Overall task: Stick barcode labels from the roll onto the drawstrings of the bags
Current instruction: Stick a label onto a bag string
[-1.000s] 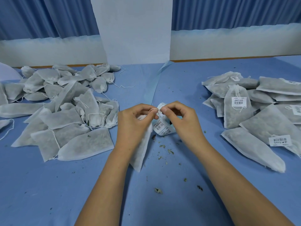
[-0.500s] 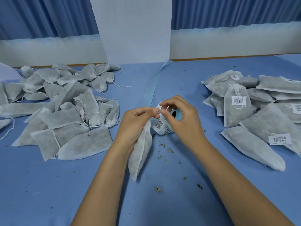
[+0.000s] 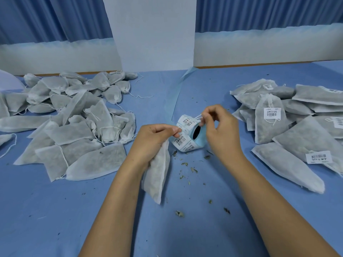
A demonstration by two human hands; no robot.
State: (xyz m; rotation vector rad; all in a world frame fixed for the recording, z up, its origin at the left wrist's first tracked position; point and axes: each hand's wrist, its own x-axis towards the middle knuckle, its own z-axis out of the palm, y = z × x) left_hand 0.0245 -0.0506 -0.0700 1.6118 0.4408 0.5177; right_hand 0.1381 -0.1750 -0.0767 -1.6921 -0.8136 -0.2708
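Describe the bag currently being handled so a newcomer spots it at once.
On the table, look between the left pile and the right pile, beside the roll. The bag hangs from the left hand, its drawstring pinched by the right hand; no other bag is held.

In front of you, the blue-cored roll of white barcode labels (image 3: 186, 134) shows a barcode and a line of dark characters on each label, too blurred to read. To your right, the white label on the upright grey mesh bag (image 3: 272, 113) and the white label on the nearest flat bag (image 3: 318, 157) carry the same print, likewise illegible.
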